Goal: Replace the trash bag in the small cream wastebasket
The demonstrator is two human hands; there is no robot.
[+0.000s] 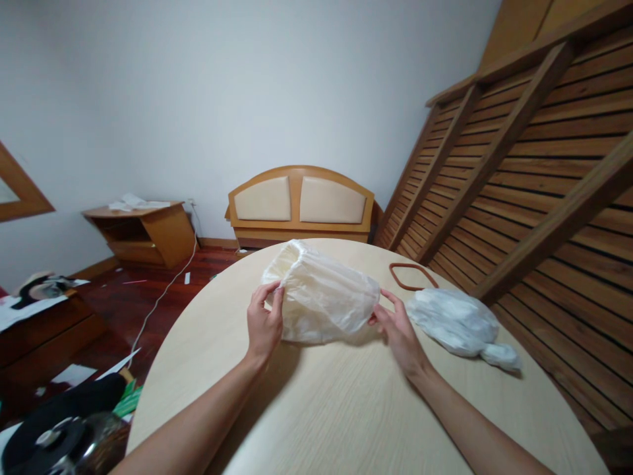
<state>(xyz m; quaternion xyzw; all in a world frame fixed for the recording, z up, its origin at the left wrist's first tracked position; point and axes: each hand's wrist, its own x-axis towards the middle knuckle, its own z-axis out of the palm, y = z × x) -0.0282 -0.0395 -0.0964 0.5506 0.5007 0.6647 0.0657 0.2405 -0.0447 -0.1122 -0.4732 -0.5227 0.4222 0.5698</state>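
Observation:
A thin, whitish translucent bag (326, 293) with a gathered rim is stretched between my two hands, just over the round pale table (346, 409). My left hand (266, 320) pinches the gathered rim at the bag's left side, thumb and fingers closed on it. At the opposite end my right hand (398, 330) grips the bag's right edge between thumb and fingers. To the right of my right hand lies a knotted, filled white plastic bag (457, 323). Behind that sits a reddish-brown rounded frame (413, 268), flat on the table.
A wooden headboard (295, 198) stands beyond the table. Slatted wood panels (524, 171) lean at the right. On the left are a low cabinet (168, 234) with papers, a white cable (163, 293) on the floor and a dark pot with a lid (64, 439).

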